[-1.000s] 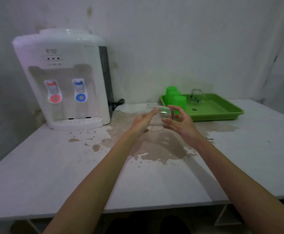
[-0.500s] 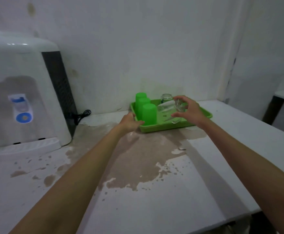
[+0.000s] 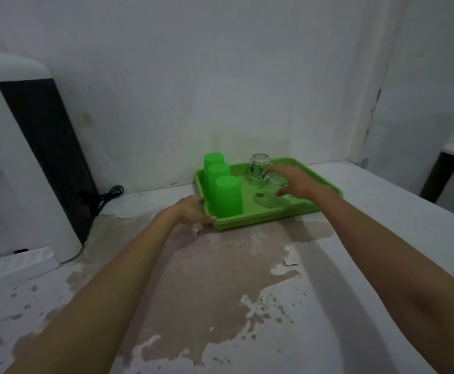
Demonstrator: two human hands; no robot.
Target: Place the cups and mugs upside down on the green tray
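The green tray (image 3: 271,215) sits on the stained table (image 3: 220,292) against the wall, beside a water dispenser (image 3: 18,171). Three green cups (image 3: 228,195) stand upside down along its left side, and a glass with blue print (image 3: 258,168) stands inverted at the back. The right hand (image 3: 298,182) is over the tray, fingers wrapped around a clear glass (image 3: 270,191) that is tilted, its mouth down near the tray floor; whether the rim touches cannot be told. The left hand (image 3: 190,210) grips the tray's near-left corner, fingers curled on the rim. Judged step: seating the glass. The next move calls for levelling it mouth-down, then releasing clear of the printed glass.
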